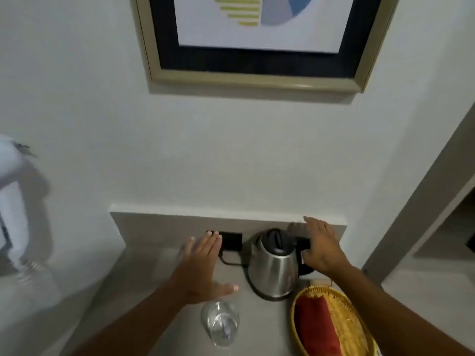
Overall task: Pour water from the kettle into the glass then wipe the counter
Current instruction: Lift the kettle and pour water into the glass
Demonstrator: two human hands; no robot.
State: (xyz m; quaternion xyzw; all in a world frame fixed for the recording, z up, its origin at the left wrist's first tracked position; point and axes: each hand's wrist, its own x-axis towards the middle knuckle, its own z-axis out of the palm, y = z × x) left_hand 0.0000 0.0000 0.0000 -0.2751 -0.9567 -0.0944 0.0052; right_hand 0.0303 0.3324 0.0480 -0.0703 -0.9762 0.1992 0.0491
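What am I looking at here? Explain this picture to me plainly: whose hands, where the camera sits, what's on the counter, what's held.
There is no machine here. A person wears a camera on the head, looking down at their own bare hands. On the grey counter stand a steel electric kettle, an empty glass and a woven basket holding a red cloth. The right hand is at the kettle's handle, fingers open. The left hand hovers flat above the counter. Nothing is held yet.
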